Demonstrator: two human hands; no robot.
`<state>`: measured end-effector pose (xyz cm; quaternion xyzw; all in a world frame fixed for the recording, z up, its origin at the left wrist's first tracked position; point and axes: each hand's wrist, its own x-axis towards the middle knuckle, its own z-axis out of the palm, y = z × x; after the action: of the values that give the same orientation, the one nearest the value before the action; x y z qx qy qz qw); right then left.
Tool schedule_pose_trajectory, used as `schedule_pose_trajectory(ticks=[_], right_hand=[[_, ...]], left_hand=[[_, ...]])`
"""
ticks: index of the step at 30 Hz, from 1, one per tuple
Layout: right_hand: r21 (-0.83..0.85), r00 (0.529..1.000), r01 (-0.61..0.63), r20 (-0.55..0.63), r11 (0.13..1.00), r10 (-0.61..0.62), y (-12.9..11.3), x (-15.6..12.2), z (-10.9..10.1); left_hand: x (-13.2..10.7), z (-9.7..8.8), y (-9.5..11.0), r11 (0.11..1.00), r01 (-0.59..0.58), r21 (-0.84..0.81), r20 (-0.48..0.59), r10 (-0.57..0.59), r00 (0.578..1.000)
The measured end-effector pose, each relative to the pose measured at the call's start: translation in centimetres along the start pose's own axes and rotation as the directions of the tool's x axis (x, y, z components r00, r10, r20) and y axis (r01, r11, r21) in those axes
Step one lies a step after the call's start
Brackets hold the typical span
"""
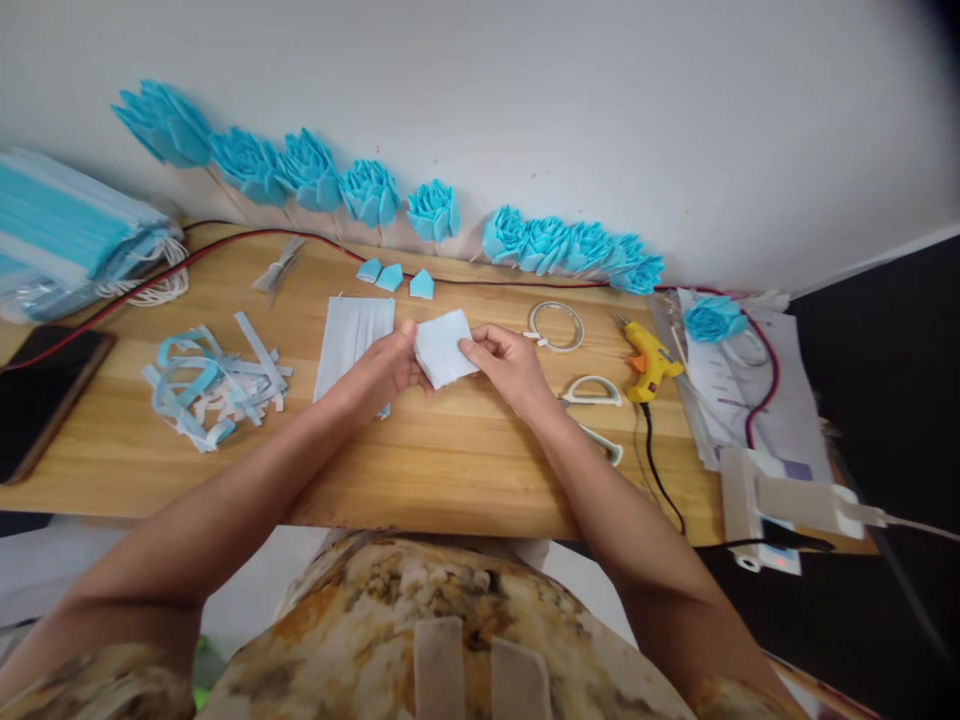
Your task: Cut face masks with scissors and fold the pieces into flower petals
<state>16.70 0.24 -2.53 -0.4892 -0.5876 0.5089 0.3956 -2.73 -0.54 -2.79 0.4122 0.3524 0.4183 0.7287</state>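
Note:
A small stack of pale, square fabric pieces [445, 348] is held between my two hands above the wooden table. My left hand [395, 362] grips its left edge, thumb on top. At the right edge, my right hand [508, 362] pinches it with thumb and fingers. Partly under my left hand lies a pale pleated face mask [352, 335]. Just beyond are three small folded blue pieces [390, 277]. To the right of my right hand are scissors [594, 392], their blades hidden by my arm, and a roll of tape [556, 326].
Blue fabric flowers [369, 192] line the wall. Left are a stack of masks [67, 230], a phone [52, 390] and cut strips [214, 385]. A yellow glue gun [649, 362], papers [780, 390] and a power strip [739, 500] occupy the right; a red-black cable [262, 232] crosses the back.

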Motion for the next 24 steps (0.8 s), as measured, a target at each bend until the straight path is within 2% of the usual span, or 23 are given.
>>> schedule_pose_trajectory(ticks=[6, 11, 14, 17, 20, 24], right_hand=[[-0.015, 0.998, 0.061, 0.015, 0.998, -0.061, -0.61, -0.2, 0.11], [-0.113, 0.987, 0.161, 0.014, 0.98, -0.161, -0.86, -0.28, -0.41], [-0.327, 0.962, 0.259, -0.001, 0.909, -0.275, -0.87, -0.53, -0.51], [-0.518, 0.929, 0.348, 0.082, 0.781, -0.36, -0.78, -0.79, -0.26], [-0.588, 0.91, 0.403, 0.179, 0.701, -0.374, -0.77, -0.86, -0.07], [-0.586, 0.91, 0.408, 0.198, 0.7, -0.364, -1.02, -0.76, -0.21]], left_hand=[[-0.57, 0.52, 0.39, 0.994, -0.019, 0.104, -0.165, 0.036, 0.986], [-0.36, 0.29, 0.13, 0.994, -0.037, 0.105, -0.196, 0.057, 0.979], [-0.31, 0.31, 0.2, 0.993, -0.038, 0.108, -0.209, 0.06, 0.976], [-0.32, 0.39, 0.22, 0.993, -0.04, 0.11, -0.219, 0.064, 0.974], [-0.33, 0.39, 0.07, 0.991, -0.037, 0.125, -0.226, 0.065, 0.972], [-0.3, 0.28, -0.16, 0.984, -0.045, 0.171, -0.231, 0.085, 0.969]])
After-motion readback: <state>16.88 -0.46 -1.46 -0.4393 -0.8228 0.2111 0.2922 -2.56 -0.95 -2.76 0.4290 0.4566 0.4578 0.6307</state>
